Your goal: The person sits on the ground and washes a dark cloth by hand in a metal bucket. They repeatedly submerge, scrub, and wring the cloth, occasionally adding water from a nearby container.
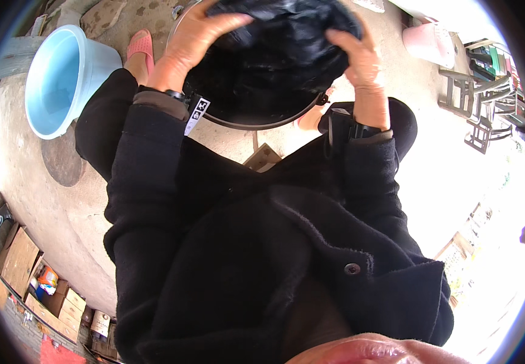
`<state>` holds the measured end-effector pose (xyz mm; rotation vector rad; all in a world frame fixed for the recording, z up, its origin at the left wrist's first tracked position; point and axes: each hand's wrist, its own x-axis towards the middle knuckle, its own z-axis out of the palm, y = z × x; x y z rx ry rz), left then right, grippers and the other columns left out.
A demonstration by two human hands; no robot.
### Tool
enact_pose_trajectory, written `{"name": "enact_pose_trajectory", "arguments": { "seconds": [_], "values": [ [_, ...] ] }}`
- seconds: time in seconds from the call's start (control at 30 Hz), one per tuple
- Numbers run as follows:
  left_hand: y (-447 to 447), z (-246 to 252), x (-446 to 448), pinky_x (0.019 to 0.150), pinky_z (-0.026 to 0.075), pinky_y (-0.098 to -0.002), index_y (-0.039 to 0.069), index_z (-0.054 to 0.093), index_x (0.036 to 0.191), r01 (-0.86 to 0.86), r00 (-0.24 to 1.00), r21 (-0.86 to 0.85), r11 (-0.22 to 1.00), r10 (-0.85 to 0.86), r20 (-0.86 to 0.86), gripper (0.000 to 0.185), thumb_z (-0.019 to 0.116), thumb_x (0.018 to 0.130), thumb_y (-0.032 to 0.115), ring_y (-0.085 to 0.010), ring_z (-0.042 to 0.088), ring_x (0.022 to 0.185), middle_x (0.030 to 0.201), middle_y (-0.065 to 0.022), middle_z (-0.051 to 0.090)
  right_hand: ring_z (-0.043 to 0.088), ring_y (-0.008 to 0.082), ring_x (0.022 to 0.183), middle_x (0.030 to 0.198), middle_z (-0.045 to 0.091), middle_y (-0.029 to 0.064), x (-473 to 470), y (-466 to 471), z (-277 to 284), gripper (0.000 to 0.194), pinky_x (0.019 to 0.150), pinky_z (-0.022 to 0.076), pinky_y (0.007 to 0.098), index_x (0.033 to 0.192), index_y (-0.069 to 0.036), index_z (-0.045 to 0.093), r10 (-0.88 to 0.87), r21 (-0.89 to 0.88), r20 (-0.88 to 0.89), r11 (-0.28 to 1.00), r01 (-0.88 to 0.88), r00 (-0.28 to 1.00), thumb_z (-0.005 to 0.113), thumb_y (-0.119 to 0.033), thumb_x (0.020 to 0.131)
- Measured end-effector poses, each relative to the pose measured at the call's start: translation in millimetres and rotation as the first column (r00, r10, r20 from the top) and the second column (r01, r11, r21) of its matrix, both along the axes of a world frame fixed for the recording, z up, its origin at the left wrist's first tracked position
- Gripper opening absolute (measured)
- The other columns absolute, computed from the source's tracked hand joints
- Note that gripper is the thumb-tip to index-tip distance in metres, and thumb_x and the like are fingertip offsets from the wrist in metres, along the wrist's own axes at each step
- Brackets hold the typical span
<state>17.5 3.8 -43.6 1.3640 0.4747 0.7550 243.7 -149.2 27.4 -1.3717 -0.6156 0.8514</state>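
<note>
My left hand (187,48) and my right hand (360,57) are at opposite sides of a bunched, shiny black cloth or garment (290,41), gripping it. It is raised over a large round basin (253,126) with a dark inside, which stands on the floor between my feet. Part of the cloth is cut off by the top of the view, and the fingers on its far side are hidden. A strap with a printed tag is on each wrist.
A light blue plastic tub (80,68) stands at the left, beside a dark round patch or lid (62,157). A pink bucket (426,44) and several stacked chairs (485,95) are at the right. Wooden drawers (69,314) lie at the lower left.
</note>
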Motion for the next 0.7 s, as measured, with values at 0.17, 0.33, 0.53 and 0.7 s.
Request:
{"name": "enact_pose_trajectory", "arguments": {
  "seconds": [0.17,0.33,0.53,0.7],
  "values": [
    [15.7,23.7,17.2,0.080,0.048,-0.0286,0.003,0.060,0.102,-0.294,0.950,-0.188,0.937,0.308,0.050,0.021,0.064,0.082,0.010,-0.0156,0.060,0.089,0.093,-0.0068,0.063,0.057,0.0185,0.106,0.116,0.059,0.0140,-40.0,10.9,-42.8,0.069,0.093,0.0454,0.0304,0.139,-0.003,0.038,0.338,-0.143,0.090,0.935,-0.323,0.937,0.061,0.002,0.074],
    [-63.4,67.7,46.7,0.075,0.050,-0.0337,0.011,0.063,0.094,-0.173,0.867,0.733,0.658,0.455,-0.203,0.024,0.072,0.074,0.019,-0.0261,0.060,0.091,0.090,-0.0087,0.063,0.060,0.0178,0.097,0.110,0.062,0.0068,-46.2,25.6,-67.6,0.037,0.085,0.0497,0.0305,0.119,-0.009,0.057,0.175,0.146,-0.556,0.983,-0.111,0.812,0.059,-0.034,0.092],
    [-59.5,20.2,63.0,0.063,0.051,-0.0441,0.013,0.066,0.077,-0.253,0.780,0.548,0.797,0.503,-0.372,0.022,0.057,0.084,0.031,-0.0350,0.062,0.068,0.075,-0.0141,0.064,0.062,0.0198,0.081,0.086,0.065,0.0072,-82.8,28.1,-91.3,0.024,0.075,0.0511,0.0346,0.092,-0.006,0.064,-0.227,-0.422,-0.572,0.906,-0.045,0.788,0.056,-0.029,0.089],
    [-68.2,3.2,67.9,0.060,0.049,-0.0432,0.006,0.055,0.065,-0.207,0.742,0.624,0.753,0.537,-0.402,0.034,0.058,0.088,0.031,-0.0378,0.059,0.068,0.066,-0.0172,0.059,0.061,0.0192,0.082,0.090,0.063,0.0083,-96.3,20.4,-91.9,0.038,0.072,0.0507,0.0368,0.092,-0.006,0.059,-0.222,-0.438,-0.411,0.899,0.022,0.884,0.056,-0.044,0.089]
  ]
}}
